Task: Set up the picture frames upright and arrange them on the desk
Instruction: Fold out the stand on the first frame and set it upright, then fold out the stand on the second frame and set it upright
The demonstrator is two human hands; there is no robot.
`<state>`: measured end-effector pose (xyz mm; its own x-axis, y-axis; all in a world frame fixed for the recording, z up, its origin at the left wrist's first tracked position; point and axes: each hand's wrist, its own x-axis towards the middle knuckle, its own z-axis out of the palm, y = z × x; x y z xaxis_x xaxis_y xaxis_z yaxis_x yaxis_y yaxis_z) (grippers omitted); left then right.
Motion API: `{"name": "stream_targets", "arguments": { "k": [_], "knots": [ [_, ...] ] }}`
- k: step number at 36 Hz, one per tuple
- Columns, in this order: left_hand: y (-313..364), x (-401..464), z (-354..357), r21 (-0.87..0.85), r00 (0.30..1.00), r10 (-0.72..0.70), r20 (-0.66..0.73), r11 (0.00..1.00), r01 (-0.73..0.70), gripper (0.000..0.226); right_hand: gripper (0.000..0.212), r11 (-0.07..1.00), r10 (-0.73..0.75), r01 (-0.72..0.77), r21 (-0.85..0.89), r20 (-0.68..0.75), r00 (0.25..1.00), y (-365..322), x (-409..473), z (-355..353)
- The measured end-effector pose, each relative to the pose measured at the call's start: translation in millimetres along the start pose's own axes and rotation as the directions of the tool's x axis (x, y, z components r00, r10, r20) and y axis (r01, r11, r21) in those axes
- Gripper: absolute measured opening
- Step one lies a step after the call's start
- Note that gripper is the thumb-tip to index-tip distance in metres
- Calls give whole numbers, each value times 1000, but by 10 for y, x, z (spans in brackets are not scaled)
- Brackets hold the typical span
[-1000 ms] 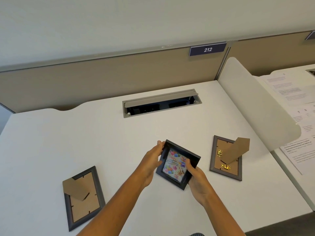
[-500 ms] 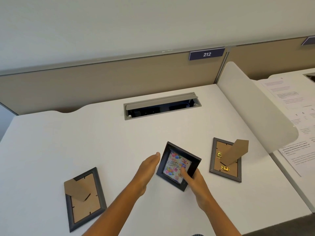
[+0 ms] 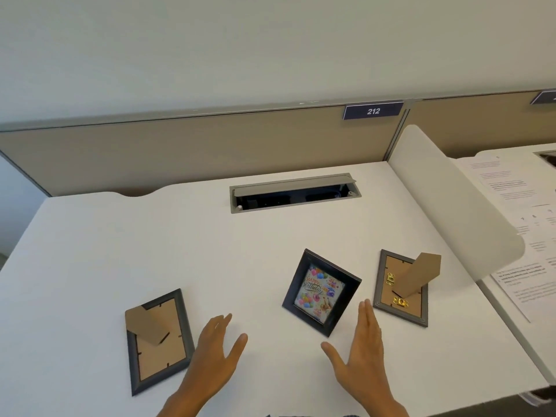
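A black frame with a birthday picture (image 3: 320, 291) stands on the white desk (image 3: 150, 236), picture side toward me, rotated a little. My left hand (image 3: 217, 347) hovers open to its lower left and my right hand (image 3: 362, 347) open just below its right corner; neither touches it. A dark grey frame (image 3: 156, 340) lies face down at the left, its cardboard stand flat. Another grey frame (image 3: 401, 288) lies face down at the right with its cardboard stand raised and brass clips showing.
An open cable tray (image 3: 293, 192) is set into the desk's far middle. A beige partition with a "212" label (image 3: 373, 111) runs along the back. A white divider (image 3: 457, 206) borders the right side, with printed papers (image 3: 517, 224) on the neighbouring desk.
Both hands have let go of the black birthday frame and drawn back toward me, fingers spread. The frame now stands on its own on the desk.
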<state>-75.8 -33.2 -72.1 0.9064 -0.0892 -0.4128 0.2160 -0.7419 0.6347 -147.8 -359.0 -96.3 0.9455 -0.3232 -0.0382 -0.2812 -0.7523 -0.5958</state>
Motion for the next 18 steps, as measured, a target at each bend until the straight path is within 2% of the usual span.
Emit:
{"name": "stream_targets", "arguments": {
  "k": [3,7,11,15,18],
  "knots": [
    [-215,-70,-17,19,999,38,-37,999,-37,85,124,984,-123,111,-139,-79,989,-15,-32,-21],
    [-423,-165,-16,57,989,102,-108,994,-96,89,114,943,-266,245,-227,-69,961,-151,-33,-89],
    [-562,-273,-43,59,981,120,-155,992,-112,96,108,901,-383,366,-232,-32,923,-381,19,-92],
    [-653,-370,-110,13,981,87,-171,996,-86,92,105,849,-490,481,-217,15,872,-632,82,-2],
    [-756,-443,-176,-11,979,62,-194,998,-66,92,105,834,-517,516,-194,54,855,-855,115,96]
  ]
}}
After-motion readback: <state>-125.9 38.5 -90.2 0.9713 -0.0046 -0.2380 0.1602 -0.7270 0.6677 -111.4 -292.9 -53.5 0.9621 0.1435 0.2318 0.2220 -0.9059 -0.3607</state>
